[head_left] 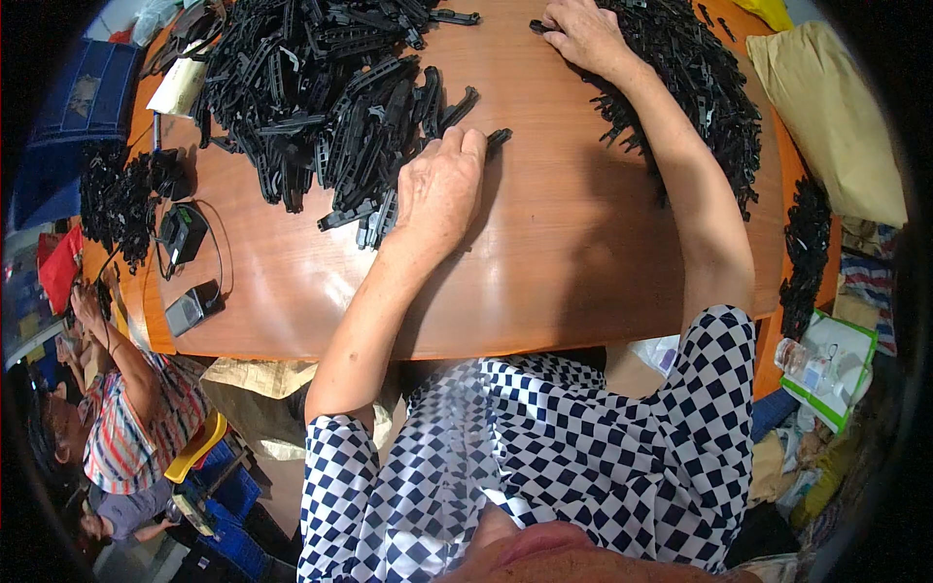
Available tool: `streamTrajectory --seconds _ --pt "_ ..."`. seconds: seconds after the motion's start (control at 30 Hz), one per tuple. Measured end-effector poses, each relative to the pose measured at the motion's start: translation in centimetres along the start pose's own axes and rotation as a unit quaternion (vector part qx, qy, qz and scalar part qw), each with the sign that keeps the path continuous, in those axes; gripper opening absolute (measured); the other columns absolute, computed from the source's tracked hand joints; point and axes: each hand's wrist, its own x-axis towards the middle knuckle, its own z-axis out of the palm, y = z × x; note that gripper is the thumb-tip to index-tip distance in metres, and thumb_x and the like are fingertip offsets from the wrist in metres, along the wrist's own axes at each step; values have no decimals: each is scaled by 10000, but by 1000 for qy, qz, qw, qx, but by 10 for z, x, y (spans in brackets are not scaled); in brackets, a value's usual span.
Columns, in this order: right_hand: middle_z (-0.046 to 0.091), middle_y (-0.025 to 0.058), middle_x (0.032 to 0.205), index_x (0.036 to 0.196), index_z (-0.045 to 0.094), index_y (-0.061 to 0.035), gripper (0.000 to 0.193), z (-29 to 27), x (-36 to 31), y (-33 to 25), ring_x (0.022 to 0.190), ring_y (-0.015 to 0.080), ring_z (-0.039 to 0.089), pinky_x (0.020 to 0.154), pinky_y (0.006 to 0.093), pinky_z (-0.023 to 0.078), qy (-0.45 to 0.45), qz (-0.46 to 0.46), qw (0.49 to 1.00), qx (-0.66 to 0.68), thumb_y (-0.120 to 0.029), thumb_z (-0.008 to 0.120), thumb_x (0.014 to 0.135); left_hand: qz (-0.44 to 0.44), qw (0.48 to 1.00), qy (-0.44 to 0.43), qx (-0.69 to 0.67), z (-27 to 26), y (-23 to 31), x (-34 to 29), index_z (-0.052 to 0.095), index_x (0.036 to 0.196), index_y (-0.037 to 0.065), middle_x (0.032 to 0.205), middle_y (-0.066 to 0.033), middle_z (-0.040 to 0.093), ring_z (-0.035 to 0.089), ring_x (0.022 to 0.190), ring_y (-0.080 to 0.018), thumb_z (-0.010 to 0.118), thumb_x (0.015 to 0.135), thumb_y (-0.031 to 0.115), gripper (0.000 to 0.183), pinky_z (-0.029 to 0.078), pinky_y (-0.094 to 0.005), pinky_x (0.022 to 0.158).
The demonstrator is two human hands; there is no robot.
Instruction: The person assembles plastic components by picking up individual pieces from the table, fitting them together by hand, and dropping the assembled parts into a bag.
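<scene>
A large heap of long black plastic strips (292, 107) covers the left part of the brown table. At its right edge my left hand (442, 189) is closed, fingers curled round a black plastic strip (500, 139) whose end sticks out past the fingertips. My right hand (588, 39) reaches to the far side, beside a second heap of smaller black plastic parts (695, 92). Its fingers are pinched together on a small black plastic part (537, 26) that shows at their tips. The palms and inner fingers of both hands are hidden.
A black box with a cable (183, 233) and a grey device (194, 307) lie at the table's left edge. More black parts (121, 199) sit beyond them, next to a blue crate (83, 92). A tan sack (826, 117) stands right. Another person (136, 428) sits at left.
</scene>
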Motion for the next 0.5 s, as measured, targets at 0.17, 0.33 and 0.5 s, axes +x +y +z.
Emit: streamTrajectory --seconds 0.17,0.33,0.5 --pt "572 114 997 980 577 -55 216 -20 -32 -56 1014 296 523 868 421 395 57 107 870 478 -163 623 797 -111 955 -20 -275 -3 -23 -11 541 946 69 738 -47 601 630 688 -197 635 853 123 142 485 -291 569" --pt "536 -44 884 1069 591 -16 183 -12 -100 -107 785 48 516 684 182 445 107 -39 828 549 -132 572 929 -208 571 -80 -790 -27 -24 -35 548 1093 60 841 -72 591 500 535 -96 597 903 154 218 368 -189 420" --pt "652 115 932 1089 608 -9 214 -29 -146 -140 821 190 643 725 282 514 63 -170 861 475 -66 609 882 -185 513 -105 -831 -36 -27 -56 549 1093 54 773 -75 589 500 504 -129 567 927 182 210 380 -213 416"
